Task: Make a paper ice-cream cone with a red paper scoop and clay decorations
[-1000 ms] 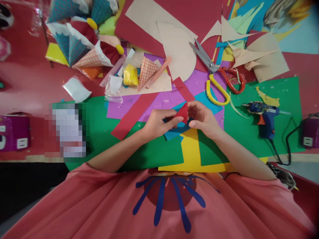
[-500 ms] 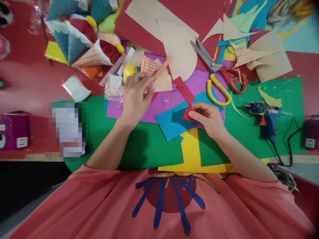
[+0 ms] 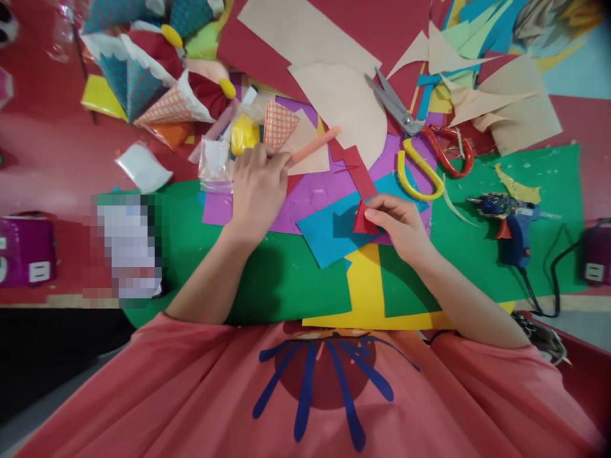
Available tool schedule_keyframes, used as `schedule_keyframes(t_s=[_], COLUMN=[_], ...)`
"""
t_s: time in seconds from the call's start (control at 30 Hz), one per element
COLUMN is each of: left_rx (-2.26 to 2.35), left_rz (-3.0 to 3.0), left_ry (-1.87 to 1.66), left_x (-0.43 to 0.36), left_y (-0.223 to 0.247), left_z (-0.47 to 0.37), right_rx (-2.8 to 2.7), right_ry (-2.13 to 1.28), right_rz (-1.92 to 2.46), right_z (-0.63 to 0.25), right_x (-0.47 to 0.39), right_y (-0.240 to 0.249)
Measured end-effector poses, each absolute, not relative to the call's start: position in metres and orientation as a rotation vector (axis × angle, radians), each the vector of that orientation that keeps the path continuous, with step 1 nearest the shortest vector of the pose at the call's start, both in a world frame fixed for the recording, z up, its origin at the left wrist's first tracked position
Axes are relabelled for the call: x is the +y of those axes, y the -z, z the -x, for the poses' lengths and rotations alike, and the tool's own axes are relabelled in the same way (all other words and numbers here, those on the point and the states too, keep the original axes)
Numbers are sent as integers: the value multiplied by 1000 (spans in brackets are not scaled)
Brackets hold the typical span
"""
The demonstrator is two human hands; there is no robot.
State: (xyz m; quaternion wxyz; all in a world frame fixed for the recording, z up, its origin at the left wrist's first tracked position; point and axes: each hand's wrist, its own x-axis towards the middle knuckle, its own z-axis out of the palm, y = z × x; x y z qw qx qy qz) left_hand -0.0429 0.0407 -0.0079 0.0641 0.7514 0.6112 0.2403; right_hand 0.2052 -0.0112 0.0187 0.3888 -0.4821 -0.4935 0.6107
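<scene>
My left hand [image 3: 261, 184] is closed on one end of an orange stick [image 3: 315, 144], which points up and right over beige felt. Its fingers lie beside a small checkered cone [image 3: 280, 124] and a yellow piece [image 3: 245, 134]. Between the thumb and fingers of my right hand [image 3: 395, 222] is a small folded red felt piece [image 3: 363, 218], above a blue felt sheet [image 3: 329, 232]. A red felt strip [image 3: 359, 172] lies just beyond that hand. Scissors [image 3: 405, 124] with red and yellow handles rest open to the upper right.
A blue glue gun [image 3: 518, 232] lies on the green sheet [image 3: 558, 191] at right, its cord trailing toward me. Finished-looking cone figures [image 3: 143, 83] crowd the upper left. Beige scraps [image 3: 520, 108] lie at upper right. A blurred-out object [image 3: 126, 248] is at left.
My left hand has moved slightly left and down, and the orange stick has tilted flatter. The beige felt has shifted and the checkered cone has turned. The red piece in my right hand has turned slightly.
</scene>
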Motion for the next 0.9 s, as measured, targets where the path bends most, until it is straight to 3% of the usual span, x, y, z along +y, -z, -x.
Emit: schedule_keyframes(t_s=[0.2, 0.4, 0.57, 0.9], left_rx=[1852, 1313, 1091, 1148], left_rz=[-2272, -1997, -1756, -1763], left_ry=[-752, -1130, -1002, -911], left_x=[43, 21, 1, 9], left_y=[8, -12, -18, -12], left_z=[45, 21, 3, 7], right_rx=[-1321, -1368, -1359, -1243], right_ry=[-1521, -1457, -1389, -1383], right_rz=[1219, 1234, 1282, 1309], right_z=[-204, -202, -200, -202], right_x=[-11, -12, -14, -14], right_y=[-20, -19, -15, -17])
